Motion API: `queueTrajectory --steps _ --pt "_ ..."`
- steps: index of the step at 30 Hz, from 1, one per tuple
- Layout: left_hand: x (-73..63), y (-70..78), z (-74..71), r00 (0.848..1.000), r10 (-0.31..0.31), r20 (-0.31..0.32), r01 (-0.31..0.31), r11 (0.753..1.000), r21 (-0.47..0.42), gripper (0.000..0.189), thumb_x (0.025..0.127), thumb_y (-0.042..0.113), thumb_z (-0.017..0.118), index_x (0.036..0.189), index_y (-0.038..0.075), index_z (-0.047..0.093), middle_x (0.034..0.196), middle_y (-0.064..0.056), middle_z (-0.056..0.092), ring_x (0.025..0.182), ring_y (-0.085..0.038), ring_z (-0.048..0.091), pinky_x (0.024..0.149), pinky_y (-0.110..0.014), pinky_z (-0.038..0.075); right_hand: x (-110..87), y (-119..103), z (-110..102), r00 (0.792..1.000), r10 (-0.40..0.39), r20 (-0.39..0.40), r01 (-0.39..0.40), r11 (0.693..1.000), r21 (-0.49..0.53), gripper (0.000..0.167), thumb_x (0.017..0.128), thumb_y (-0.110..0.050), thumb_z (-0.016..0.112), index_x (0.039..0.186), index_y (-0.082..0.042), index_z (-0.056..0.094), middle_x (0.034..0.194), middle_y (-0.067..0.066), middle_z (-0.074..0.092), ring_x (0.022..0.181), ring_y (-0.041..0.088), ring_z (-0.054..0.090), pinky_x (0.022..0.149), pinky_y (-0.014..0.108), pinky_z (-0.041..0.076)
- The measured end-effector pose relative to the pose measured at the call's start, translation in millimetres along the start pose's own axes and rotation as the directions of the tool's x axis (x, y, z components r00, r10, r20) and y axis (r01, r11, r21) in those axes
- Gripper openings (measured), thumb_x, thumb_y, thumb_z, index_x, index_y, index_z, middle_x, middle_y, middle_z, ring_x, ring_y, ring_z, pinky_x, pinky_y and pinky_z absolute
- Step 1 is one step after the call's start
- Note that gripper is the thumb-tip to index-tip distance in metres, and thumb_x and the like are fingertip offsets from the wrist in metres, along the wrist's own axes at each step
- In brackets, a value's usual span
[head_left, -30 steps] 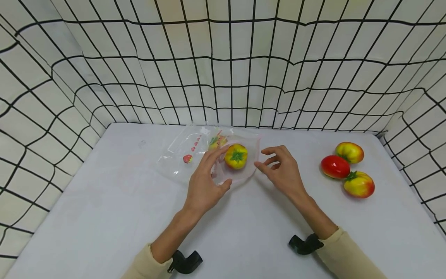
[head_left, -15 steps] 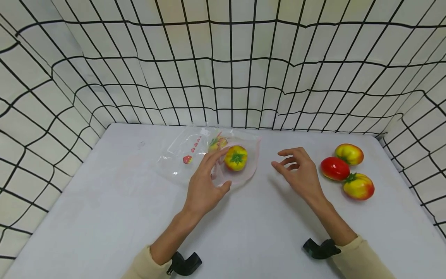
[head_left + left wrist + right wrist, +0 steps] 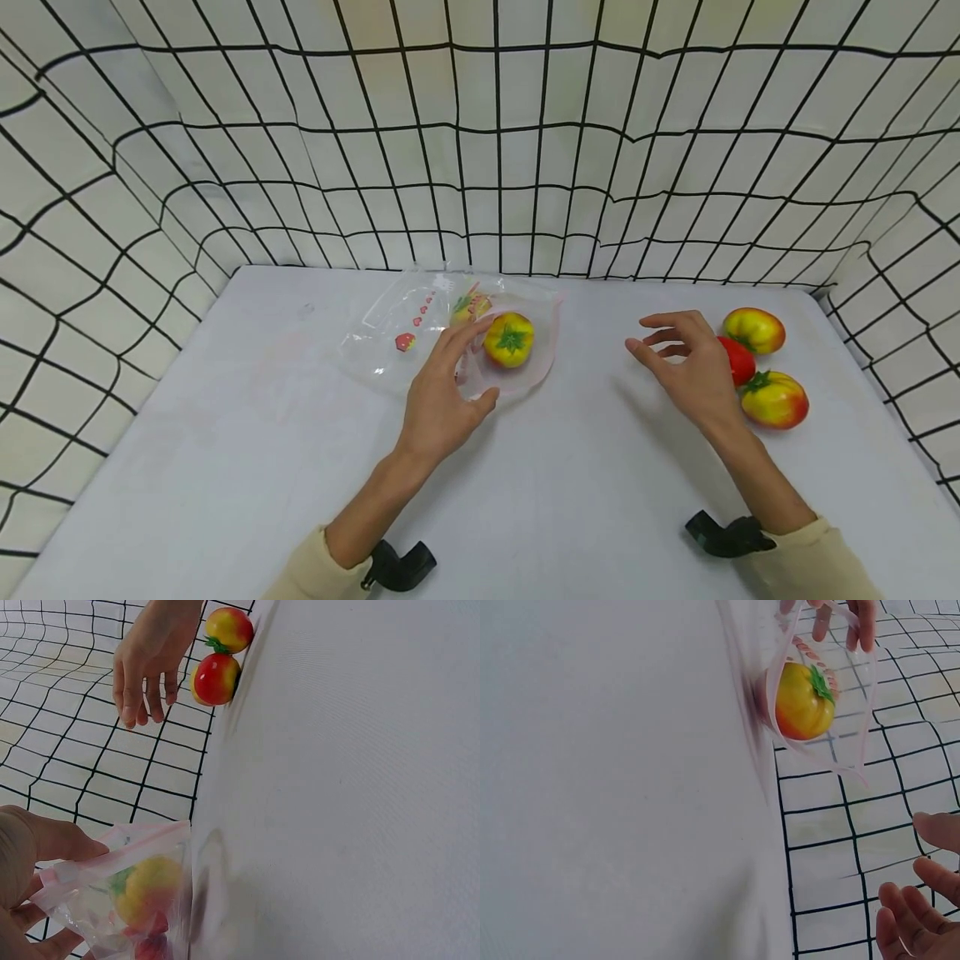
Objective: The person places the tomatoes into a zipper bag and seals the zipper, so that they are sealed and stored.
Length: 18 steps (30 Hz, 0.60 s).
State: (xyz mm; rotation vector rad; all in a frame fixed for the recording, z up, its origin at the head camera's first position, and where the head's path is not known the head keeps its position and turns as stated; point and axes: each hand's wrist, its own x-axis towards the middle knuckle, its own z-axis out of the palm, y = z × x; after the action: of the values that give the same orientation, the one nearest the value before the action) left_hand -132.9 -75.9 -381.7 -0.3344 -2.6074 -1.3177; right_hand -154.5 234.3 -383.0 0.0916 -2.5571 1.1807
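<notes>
A clear zip bag (image 3: 375, 343) with a pink rim and strawberry print lies mid-table, its mouth spread. Inside sits a yellow-red toy fruit with a green leafy top (image 3: 509, 340). My left hand (image 3: 444, 400) touches the bag's rim with thumb and fingers spread wide apart; in the left wrist view the thumb rests along the pink edge (image 3: 142, 851). To the right, my right hand (image 3: 686, 367) is in the air, empty, fingers loosely bent. It partly covers a glossy red fruit (image 3: 741, 362). Beside that one are two yellow-red fruits, one at the back (image 3: 753, 331) and one in front (image 3: 775, 400).
Black wire grid (image 3: 495, 158) rises behind the white table (image 3: 247, 450) and along both sides. Each wrist carries a dark bracket, at the left sleeve (image 3: 402, 567) and the right sleeve (image 3: 727, 535).
My right hand has left the bag's right edge and moved right, beside the loose fruits, now overlapping the red one. The left hand, the bag and the fruit in it have stayed put.
</notes>
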Motion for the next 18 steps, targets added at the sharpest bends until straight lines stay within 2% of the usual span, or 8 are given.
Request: queueTrajectory --steps 6,11,14,18 --pt "-0.3 -0.6 -0.9 1.0 0.0 0.0 0.0 1.0 0.0 0.08 0.08 0.002 0.085 0.15 0.026 0.054 0.153 0.004 0.052 0.137 -0.023 0.058 0.102 -0.046 0.06 0.4 5.6 -12.7 0.999 -0.007 -0.035 0.007 1.0 0.001 0.034 0.094 -0.029 0.079 0.121 -0.01 0.072 0.116 0.007 0.061 0.099 0.008 0.065 0.081 0.002 0.05" --pt "0.1 -1.1 -1.4 1.0 0.004 -0.002 -0.004 1.0 0.005 0.081 0.08 0.002 0.085 0.15 0.027 0.054 0.153 0.005 0.052 0.135 -0.023 0.059 0.101 -0.046 0.06 -0.2 9.9 -21.7 1.0 -0.001 -0.019 0.001 1.0 -0.012 0.035 0.094 -0.03 0.078 0.124 -0.012 0.071 0.12 0.004 0.061 0.097 -0.01 0.058 0.082 0.0 0.048" --pt "0.2 -0.9 -1.0 1.0 0.003 0.004 -0.003 1.0 0.005 0.081 0.08 0.002 0.084 0.151 0.027 0.053 0.153 0.005 0.052 0.135 -0.022 0.058 0.102 -0.046 0.06 -1.0 12.6 -26.7 1.0 0.011 -0.007 -0.011 1.0 -0.026 0.037 0.095 -0.031 0.077 0.126 -0.012 0.07 0.123 0.003 0.061 0.097 -0.013 0.055 0.082 0.0 0.047" --pt "-0.3 -0.5 -0.4 1.0 -0.008 0.01 0.008 1.0 0.003 0.081 0.08 0.002 0.085 0.151 0.028 0.053 0.153 0.004 0.052 0.136 -0.023 0.058 0.103 -0.046 0.059 -1.9 15.7 -32.0 0.999 0.037 -0.001 -0.037 0.998 -0.042 0.038 0.095 -0.033 0.077 0.127 -0.013 0.069 0.125 0.006 0.062 0.096 -0.011 0.056 0.08 -0.001 0.046"
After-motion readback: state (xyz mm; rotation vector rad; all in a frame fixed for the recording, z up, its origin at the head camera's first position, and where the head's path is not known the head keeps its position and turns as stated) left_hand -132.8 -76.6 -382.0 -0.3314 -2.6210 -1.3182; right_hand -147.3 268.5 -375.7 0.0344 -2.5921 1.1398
